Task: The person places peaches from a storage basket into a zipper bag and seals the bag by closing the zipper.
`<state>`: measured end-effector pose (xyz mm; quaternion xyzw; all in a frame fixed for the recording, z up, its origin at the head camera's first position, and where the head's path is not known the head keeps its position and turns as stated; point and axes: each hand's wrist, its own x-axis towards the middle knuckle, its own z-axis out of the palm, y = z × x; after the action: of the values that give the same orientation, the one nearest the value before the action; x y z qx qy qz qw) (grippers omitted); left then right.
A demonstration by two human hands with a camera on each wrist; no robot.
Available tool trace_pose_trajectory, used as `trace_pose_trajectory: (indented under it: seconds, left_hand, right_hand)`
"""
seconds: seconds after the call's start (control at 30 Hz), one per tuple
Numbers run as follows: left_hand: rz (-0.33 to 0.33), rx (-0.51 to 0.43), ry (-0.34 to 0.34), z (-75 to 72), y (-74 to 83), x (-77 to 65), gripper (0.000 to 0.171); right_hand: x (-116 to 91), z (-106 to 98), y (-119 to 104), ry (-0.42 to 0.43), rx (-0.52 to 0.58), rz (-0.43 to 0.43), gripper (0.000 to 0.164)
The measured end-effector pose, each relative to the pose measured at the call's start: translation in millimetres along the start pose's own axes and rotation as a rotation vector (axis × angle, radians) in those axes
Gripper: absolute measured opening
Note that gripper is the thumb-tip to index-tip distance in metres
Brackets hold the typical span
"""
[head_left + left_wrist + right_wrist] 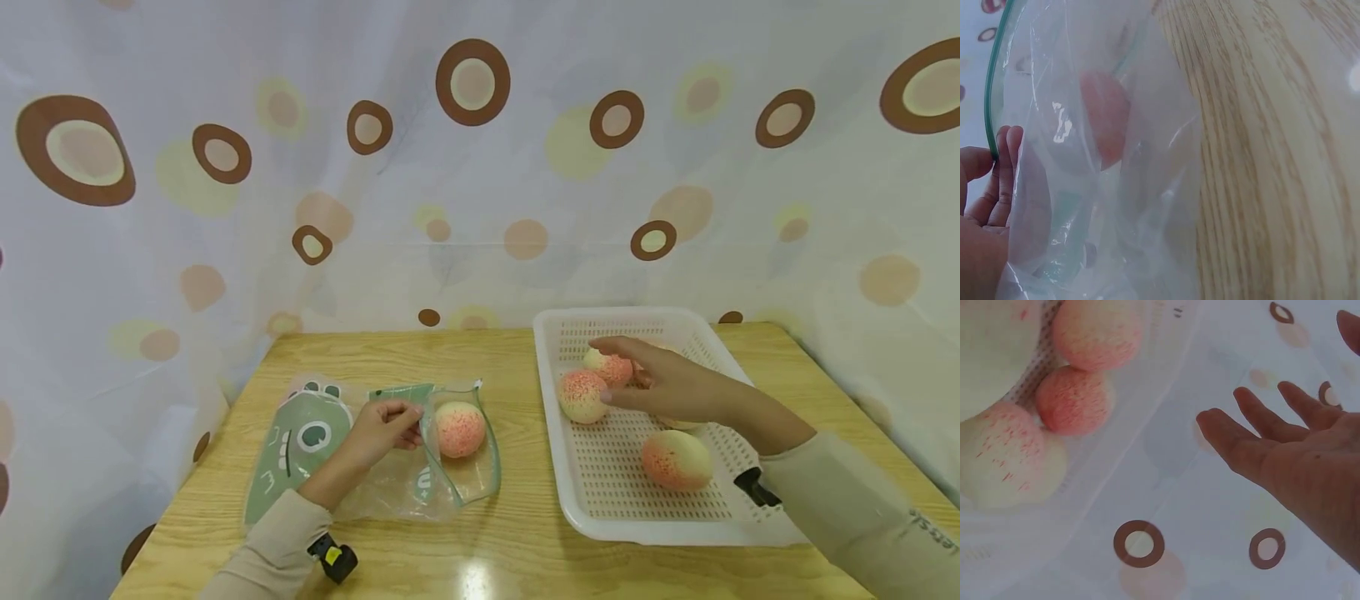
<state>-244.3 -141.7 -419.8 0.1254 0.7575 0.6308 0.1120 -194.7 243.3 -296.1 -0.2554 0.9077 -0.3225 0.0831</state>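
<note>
Head, left hand (377,435): pinching zip bag (390,493) rim, likely to hold it open
Right hand (675,387): spread, peaches (581,397) beneath

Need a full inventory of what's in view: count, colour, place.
Table: 1, light wood, centre
Cloth: 1, white with coloured spots, behind table
Bag: 1, clear and green, left on table
Peach: 1, pink and cream, at bag's open mouth
Basket: 1, white, right on table
Peaches: at least 4, pink and cream, in basket
Wrist devices: 2, black, one per wrist
Sleeves: 2, beige, forearms
Left hand: 1, bare, pinching bag's edge
Right hand: 1, bare, over basket
</note>
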Motion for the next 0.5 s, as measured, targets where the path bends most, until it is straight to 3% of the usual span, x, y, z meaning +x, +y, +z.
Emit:
trace_pose_trajectory:
  seconds: [0.23, 0.5]
  left_hand:
    - [-0.008, 0.000, 0.004, 0.1, 0.1, 0.2, 0.028]
    - [-0.017, 0.000, 0.007, 0.2, -0.2, -0.8, 0.028]
  right_hand:
    - [-11.1, -8.0, 29.4, -0.133, -0.084, 0.068, 0.073]
    - [-11.8, 0.0, 45.2, -0.272, -0.244, 0.117, 0.069]
